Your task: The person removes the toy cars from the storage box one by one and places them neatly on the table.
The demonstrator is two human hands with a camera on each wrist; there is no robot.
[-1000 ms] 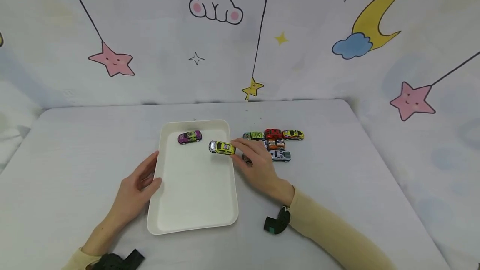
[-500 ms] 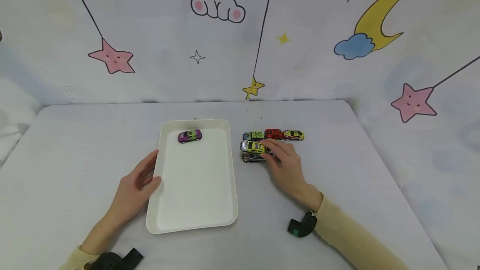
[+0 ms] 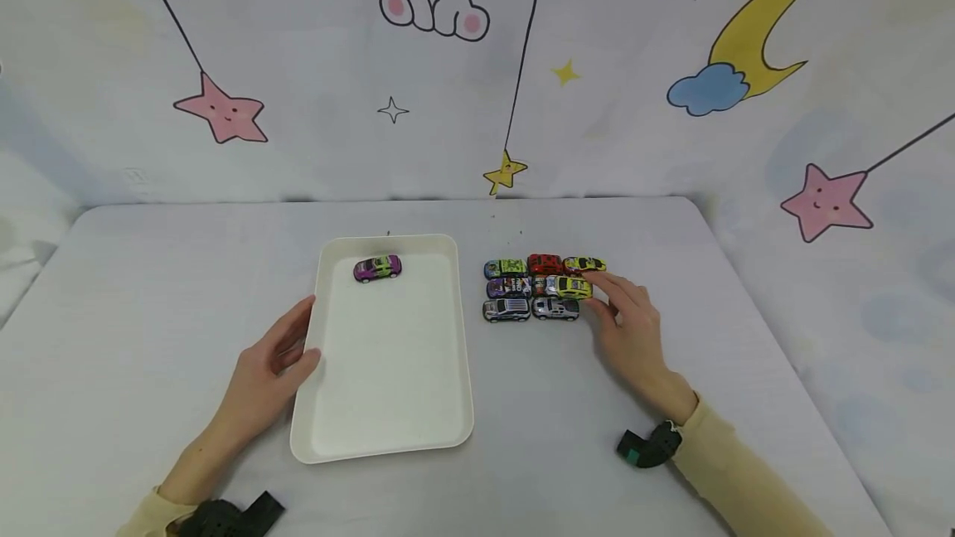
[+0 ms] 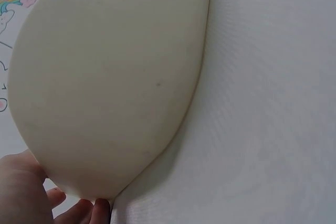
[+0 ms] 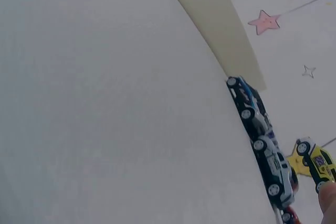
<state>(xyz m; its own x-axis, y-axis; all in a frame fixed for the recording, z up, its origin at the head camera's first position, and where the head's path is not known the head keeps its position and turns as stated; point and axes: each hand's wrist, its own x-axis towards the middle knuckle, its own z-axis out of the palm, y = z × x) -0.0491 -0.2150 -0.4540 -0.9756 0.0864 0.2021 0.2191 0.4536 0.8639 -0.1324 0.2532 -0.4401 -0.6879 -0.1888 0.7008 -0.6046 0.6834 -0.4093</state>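
My left hand (image 3: 261,379) holds the left side of a white tray (image 3: 391,371), its thumb and fingers at the rim. Inside the tray, near the far end, sits a purple and green toy car (image 3: 377,268). My right hand (image 3: 634,334) pinches a yellow toy car (image 3: 574,287) with a silver front by its rear end. In the right wrist view that yellow car (image 5: 315,161) shows raised above the table, my thumb (image 5: 329,201) on it. It overlaps the middle of a group of toy cars in the head view and largely hides an orange one.
The grouped cars stand right of the tray: green (image 3: 506,269), red (image 3: 545,264), yellow-red (image 3: 589,264), dark purple (image 3: 508,287), black-grey (image 3: 506,310) and silver (image 3: 555,310). A white cloth covers the table (image 3: 537,404). Behind it hangs a backdrop (image 3: 321,40) with printed stars.
My right hand has carried the yellow toy car rightward, from over the tray's right edge to over the grouped cars. The left hand and tray have stayed put.
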